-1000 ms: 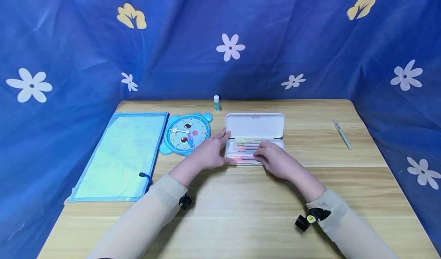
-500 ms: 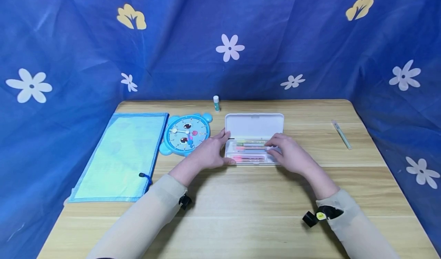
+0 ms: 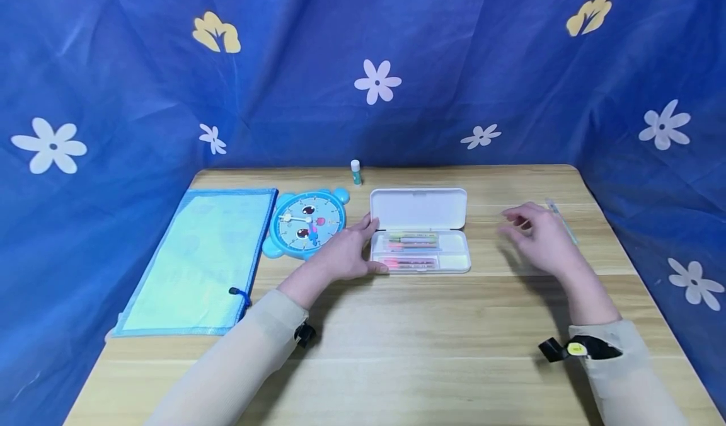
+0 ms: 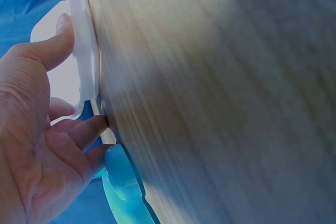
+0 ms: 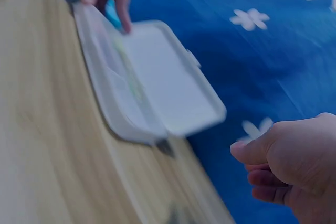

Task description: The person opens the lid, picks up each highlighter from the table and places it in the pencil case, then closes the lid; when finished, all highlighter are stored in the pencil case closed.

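A white pencil case (image 3: 455, 261) lies open on the table, its lid (image 3: 418, 208) leaning back. Pastel pens (image 3: 413, 240) fill part of the rear compartment, and pink pens (image 3: 409, 263) lie in the front one. My left hand (image 3: 348, 253) grips the case's left end, thumb at the front corner and fingers by the hinge. In the left wrist view, the thumb lies along the case wall (image 4: 90, 51). Off to the right, my right hand (image 3: 541, 237) hovers with loosely bent fingers and holds nothing. A slim capped pen (image 3: 554, 208) lies beside it, partly covered by the hand.
A blue toy clock (image 3: 295, 237) with a cartoon face sits left of the case. Farther left lies a blue mesh zip folder (image 3: 195, 262). A small glue stick (image 3: 356, 172) stands near the back edge, before a blue flowered curtain (image 3: 283, 98).
My right hand has left the pens in the case and moved right, over to the lone pen. The left hand has stayed on the case's left end.
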`<state>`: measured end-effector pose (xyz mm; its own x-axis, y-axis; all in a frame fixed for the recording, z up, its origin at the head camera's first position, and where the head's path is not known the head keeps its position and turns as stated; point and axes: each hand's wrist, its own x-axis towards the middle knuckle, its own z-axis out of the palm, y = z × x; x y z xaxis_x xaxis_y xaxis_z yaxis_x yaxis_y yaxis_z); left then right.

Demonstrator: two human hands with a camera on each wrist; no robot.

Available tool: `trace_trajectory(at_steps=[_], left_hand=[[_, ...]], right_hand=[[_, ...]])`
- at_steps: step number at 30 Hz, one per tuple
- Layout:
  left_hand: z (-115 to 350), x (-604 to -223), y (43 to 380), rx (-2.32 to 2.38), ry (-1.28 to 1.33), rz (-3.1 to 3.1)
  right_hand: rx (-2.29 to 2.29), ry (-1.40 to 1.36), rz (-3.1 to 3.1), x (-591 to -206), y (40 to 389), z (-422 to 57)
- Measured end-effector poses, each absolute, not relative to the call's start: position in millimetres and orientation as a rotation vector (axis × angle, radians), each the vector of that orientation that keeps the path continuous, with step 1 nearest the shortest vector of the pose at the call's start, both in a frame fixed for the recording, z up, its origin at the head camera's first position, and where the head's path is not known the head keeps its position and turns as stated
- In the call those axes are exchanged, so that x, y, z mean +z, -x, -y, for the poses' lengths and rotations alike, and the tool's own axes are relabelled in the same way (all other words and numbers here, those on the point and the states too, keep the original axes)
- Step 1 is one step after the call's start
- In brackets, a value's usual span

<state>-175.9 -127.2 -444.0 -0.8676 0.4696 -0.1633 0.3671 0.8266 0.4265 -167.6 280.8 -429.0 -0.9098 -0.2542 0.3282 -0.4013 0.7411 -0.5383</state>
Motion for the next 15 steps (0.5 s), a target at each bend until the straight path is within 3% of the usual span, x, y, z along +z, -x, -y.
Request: trace_trajectory(at_steps=[15], left_hand=[[125.9,-444.7,173.4,0.577,-0.601,-2.747]], right_hand=[[0.794,-0.012,2.81,-447.7,174.1,-366.0]])
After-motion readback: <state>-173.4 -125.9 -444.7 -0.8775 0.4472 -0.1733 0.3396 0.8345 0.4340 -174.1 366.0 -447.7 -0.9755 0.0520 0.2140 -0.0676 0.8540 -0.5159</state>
